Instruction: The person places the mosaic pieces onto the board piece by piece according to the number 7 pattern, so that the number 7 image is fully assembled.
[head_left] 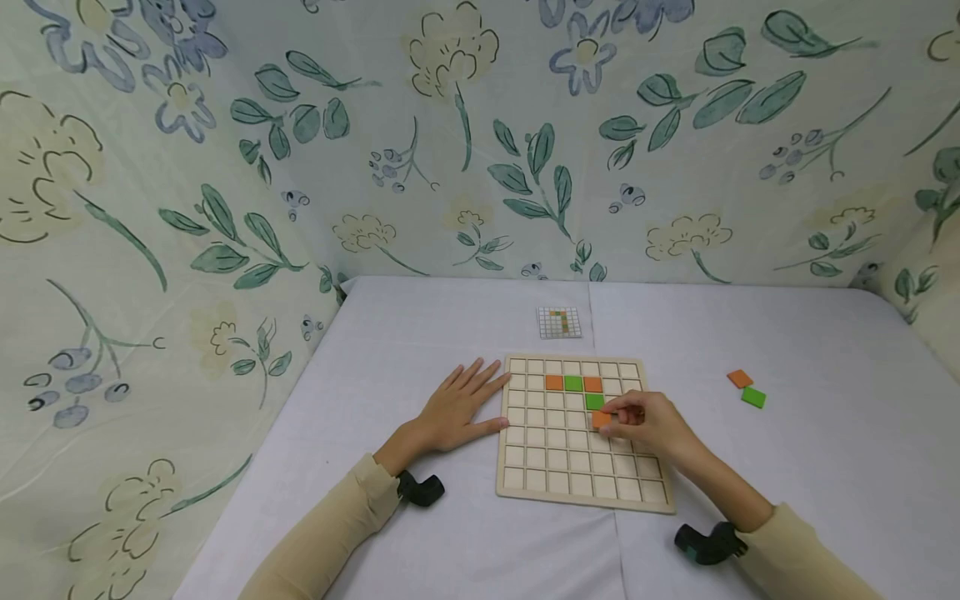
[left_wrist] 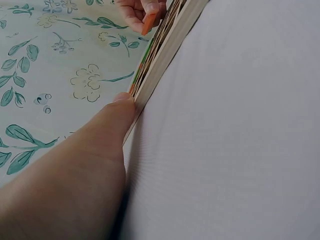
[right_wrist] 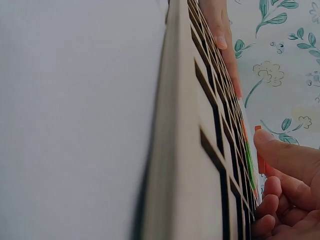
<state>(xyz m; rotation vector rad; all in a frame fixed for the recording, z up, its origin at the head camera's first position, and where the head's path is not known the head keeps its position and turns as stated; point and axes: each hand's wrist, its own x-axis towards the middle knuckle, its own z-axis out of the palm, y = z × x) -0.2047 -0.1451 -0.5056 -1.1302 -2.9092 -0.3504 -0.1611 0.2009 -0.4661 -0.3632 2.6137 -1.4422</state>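
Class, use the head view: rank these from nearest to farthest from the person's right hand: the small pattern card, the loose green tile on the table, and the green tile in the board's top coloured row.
From the right hand:
1. Green tile in the board's top coloured row, up and to its left, on the wooden board.
2. Loose green tile, out to the right on the table.
3. Pattern card, beyond the board's far edge.

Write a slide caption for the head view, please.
Right hand pinches an orange tile over the wooden grid board; left hand steadies it.
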